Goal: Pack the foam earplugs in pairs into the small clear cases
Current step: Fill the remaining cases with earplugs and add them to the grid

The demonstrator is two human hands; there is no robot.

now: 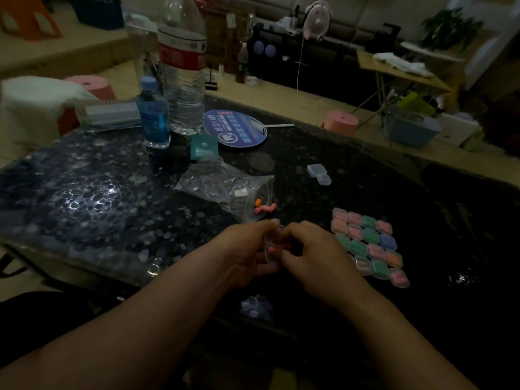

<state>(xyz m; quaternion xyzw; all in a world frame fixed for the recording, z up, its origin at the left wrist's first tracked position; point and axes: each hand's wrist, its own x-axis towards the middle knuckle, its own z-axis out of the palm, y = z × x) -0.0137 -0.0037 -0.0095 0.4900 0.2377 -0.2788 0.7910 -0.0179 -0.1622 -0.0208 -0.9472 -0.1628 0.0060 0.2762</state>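
Both hands meet over the near part of the dark table. My left hand and my right hand grip one small clear case between them, its lid up, with a pink earplug showing inside. Loose pink earplugs and an orange earplug lie just beyond my hands by a clear plastic bag. To the right, several filled cases sit in a tight grid, holding pink, green, blue and orange plugs. One empty open case lies farther back.
At the back left stand a large water bottle, a small blue bottle, a round blue hand fan and a teal card. Pink stools stand past the table's far edge.
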